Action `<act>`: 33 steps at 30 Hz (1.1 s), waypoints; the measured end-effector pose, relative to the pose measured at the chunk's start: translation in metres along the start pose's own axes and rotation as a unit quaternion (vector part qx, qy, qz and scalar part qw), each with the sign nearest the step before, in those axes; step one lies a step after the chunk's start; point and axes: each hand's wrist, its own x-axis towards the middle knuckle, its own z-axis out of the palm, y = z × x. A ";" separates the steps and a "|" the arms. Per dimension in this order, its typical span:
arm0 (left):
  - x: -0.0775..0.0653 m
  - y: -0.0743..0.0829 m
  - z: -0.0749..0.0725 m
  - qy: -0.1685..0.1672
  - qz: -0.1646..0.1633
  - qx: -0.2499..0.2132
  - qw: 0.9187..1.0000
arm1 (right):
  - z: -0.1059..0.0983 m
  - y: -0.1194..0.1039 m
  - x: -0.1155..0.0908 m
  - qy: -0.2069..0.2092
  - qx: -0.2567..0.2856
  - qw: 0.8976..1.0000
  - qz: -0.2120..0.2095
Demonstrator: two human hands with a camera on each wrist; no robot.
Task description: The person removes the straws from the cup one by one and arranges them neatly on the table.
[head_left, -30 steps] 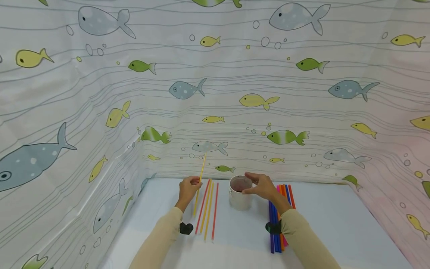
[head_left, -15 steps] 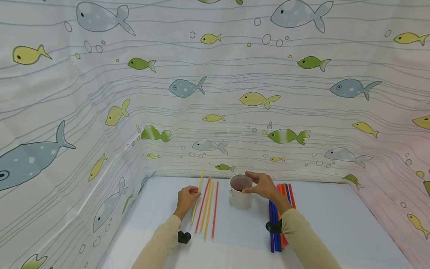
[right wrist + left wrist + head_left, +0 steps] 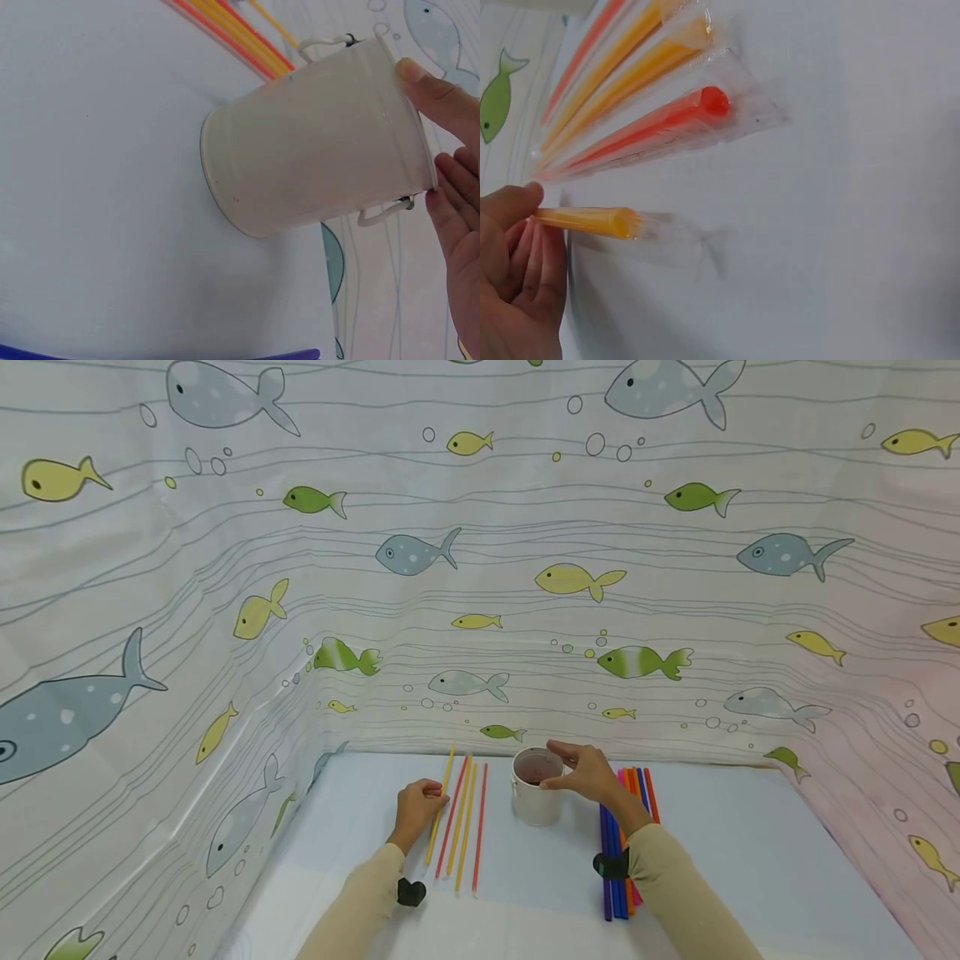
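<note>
My left hand pinches a yellow straw in clear plastic wrap between thumb and fingers. The straw lies low over the white table, left of a row of wrapped red and yellow straws. At the right, my right hand spans the rim of a white pot with two small side handles, thumb on the near side and fingers on the far side. The pot stands upright on the table, its inside stained reddish.
Thick coloured sticks in blue, orange, pink and red lie under the right forearm. One purple stick shows along the bottom of the right wrist view. A fish-patterned curtain encloses the table at the back and sides.
My left hand has come down and toward me with the yellow straw, bringing it down beside the row. My right hand stays at the pot's rim.
</note>
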 end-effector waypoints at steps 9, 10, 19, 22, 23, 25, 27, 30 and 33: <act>-0.004 0.002 0.000 -0.002 0.001 0.016 1.000 | 0.000 -0.002 -0.001 -0.001 0.001 1.000 0.002; -0.005 0.003 0.000 -0.002 0.003 0.016 1.000 | 0.000 -0.002 -0.001 -0.001 0.000 1.000 0.002; -0.007 0.002 -0.003 -0.002 0.023 0.017 1.000 | 0.002 -0.003 -0.001 -0.004 0.002 1.000 0.004; -0.006 0.000 -0.003 0.000 0.031 0.016 0.999 | 0.003 -0.003 -0.001 -0.004 -0.001 1.000 0.004; -0.006 0.000 -0.002 0.001 0.035 0.016 0.999 | 0.003 -0.003 -0.001 -0.002 0.000 1.000 0.006; -0.005 0.000 -0.002 0.004 0.041 0.016 0.999 | 0.004 -0.002 -0.001 0.001 -0.001 1.000 0.004; -0.004 -0.001 -0.002 0.009 0.048 0.021 0.999 | 0.006 -0.002 -0.001 0.000 -0.008 1.000 -0.002; -0.002 0.000 -0.001 0.008 0.052 0.032 0.998 | 0.007 0.000 -0.003 0.004 -0.031 1.000 -0.003; -0.002 0.003 -0.001 -0.004 0.049 0.056 0.997 | 0.008 0.001 -0.007 0.015 -0.069 0.997 -0.011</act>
